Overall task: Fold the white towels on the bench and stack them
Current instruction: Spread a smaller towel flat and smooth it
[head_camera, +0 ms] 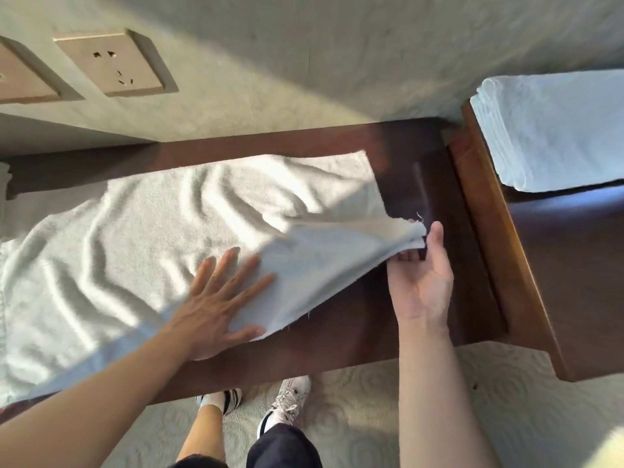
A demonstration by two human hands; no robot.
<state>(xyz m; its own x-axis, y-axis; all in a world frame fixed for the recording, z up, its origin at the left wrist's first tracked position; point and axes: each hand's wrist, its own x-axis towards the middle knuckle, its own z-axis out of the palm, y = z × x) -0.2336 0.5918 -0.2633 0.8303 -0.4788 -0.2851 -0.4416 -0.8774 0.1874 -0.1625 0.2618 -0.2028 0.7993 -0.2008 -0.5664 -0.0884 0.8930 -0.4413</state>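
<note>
A white towel point(162, 238) lies spread and wrinkled along the dark wooden bench point(439, 197). My left hand point(223, 302) lies flat on it with straight fingers, pressing near its front edge. My right hand point(422, 278), palm up, pinches the towel's near right corner between thumb and fingers and holds it lifted off the bench. A stack of folded white towels point(553, 130) sits on the raised right end of the bench.
A wall with two socket plates point(111, 62) runs behind the bench. My feet in white shoes point(290, 396) stand on pale patterned carpet point(506, 417) in front of the bench.
</note>
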